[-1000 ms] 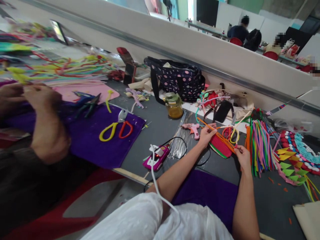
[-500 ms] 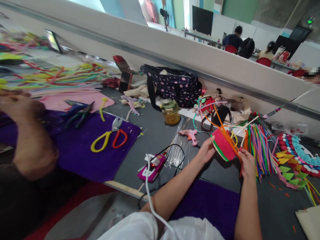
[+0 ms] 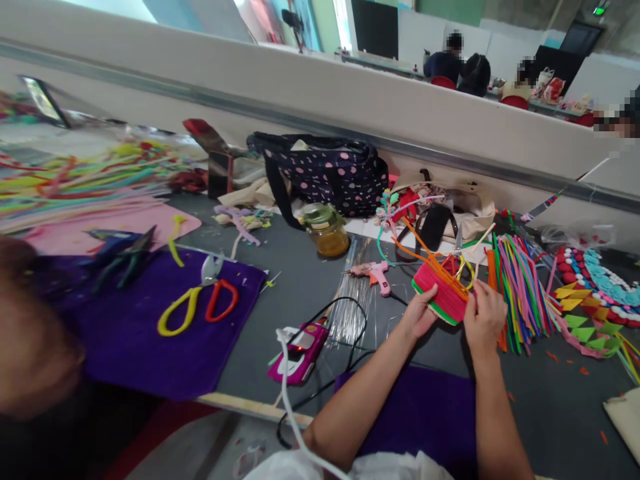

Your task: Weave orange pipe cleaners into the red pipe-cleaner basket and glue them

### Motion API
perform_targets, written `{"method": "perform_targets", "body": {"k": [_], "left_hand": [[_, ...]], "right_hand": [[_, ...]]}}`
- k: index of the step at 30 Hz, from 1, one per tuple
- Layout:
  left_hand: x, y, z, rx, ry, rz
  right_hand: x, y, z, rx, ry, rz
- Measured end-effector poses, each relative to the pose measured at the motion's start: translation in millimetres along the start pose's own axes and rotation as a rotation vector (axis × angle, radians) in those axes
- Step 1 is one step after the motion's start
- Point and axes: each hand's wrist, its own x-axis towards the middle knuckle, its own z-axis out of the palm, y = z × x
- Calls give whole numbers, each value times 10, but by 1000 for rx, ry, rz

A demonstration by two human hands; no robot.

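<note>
My left hand [image 3: 421, 315] grips the lower left edge of a flat pink pipe-cleaner piece [image 3: 440, 299], thumb on top, with a green and pale band along its near edge. Orange pipe cleaners [image 3: 434, 261] lie across its upper side and stick out up and to the left. My right hand [image 3: 485, 317] has its fingers closed at the right end of the piece, around the pipe-cleaner ends; exactly which strands it pinches is hidden. Close by on the right lies a bundle of many-coloured pipe cleaners [image 3: 525, 293].
A pink glue gun [image 3: 375, 275], a lidded glass jar [image 3: 327, 230] and a magenta device [image 3: 299, 353] with cables lie left of my hands. Farther left are scissors [image 3: 213, 270], pliers [image 3: 127, 260] and another person's arm [image 3: 35, 340]. A dotted bag [image 3: 325, 173] stands behind.
My right hand has shifted up and left, closer to my left hand. The pink piece has tilted slightly, and the whole view has swung a little. The other person's arm has moved nearer the left edge.
</note>
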Motion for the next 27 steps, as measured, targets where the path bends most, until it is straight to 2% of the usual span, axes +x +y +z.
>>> {"method": "perform_targets", "body": {"k": [4,12,18,22,27], "left_hand": [[-63,-16,42,30,-38,21],[-116,-39,37,31,-13,46],[-113,-13,43,0,-67,23],[-107,14,45,-52,-87,35],[-111,41,53,-113,-47,49]], "right_hand": [[-7,-195,121,-70,-23,-83],[-23,-181,134,-41,-2,-134],[-22,-216,135,-63,-35,-156],[-10,-173,99,-56,37,-129],[6,-66,7,-26,192,-84]]}}
